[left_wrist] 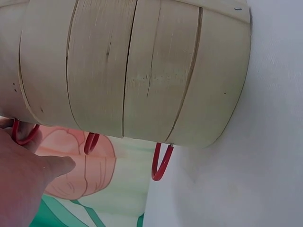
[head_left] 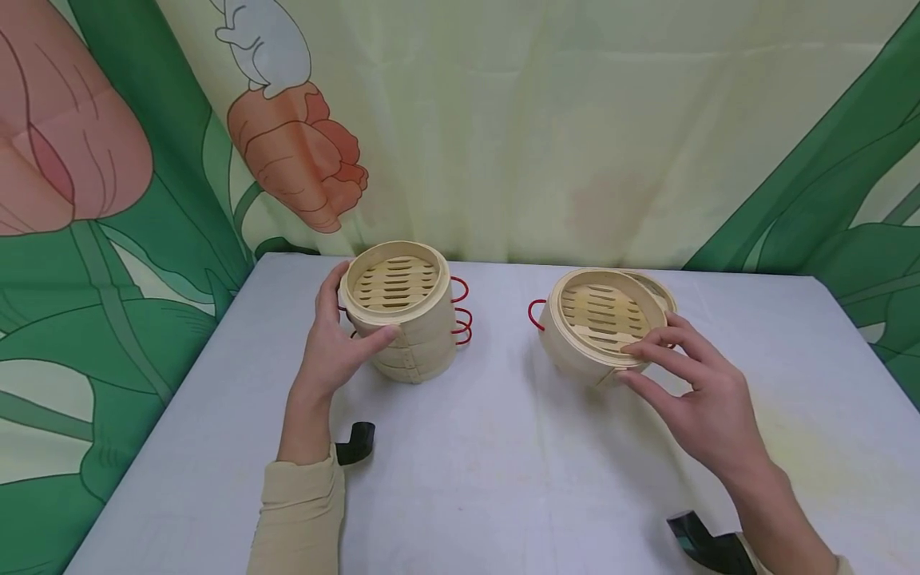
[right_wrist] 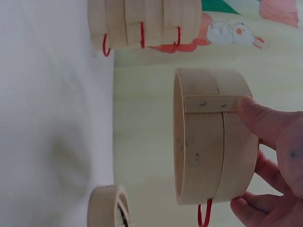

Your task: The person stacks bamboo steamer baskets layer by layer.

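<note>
On the left of the table stands a stack of round bamboo steamer baskets (head_left: 413, 351) with red loop handles and a slatted top tier. My left hand (head_left: 334, 343) holds the stack near its top, thumb across the front and fingers round the left side. In the left wrist view, part of that hand (left_wrist: 21, 177) shows beside the red handles. My right hand (head_left: 707, 391) pinches the rim of a separate bamboo steamer basket (head_left: 575, 347), thumb outside. This basket is tilted and raised off the table, as the right wrist view shows its side (right_wrist: 203, 156).
Another low bamboo piece (head_left: 657, 289) rests on the table behind the raised basket, mostly hidden in the head view. A white cloth covers the table (head_left: 489, 463). Behind it hangs a printed curtain (head_left: 503, 144). Black camera mounts (head_left: 357, 442) stick out at both wrists.
</note>
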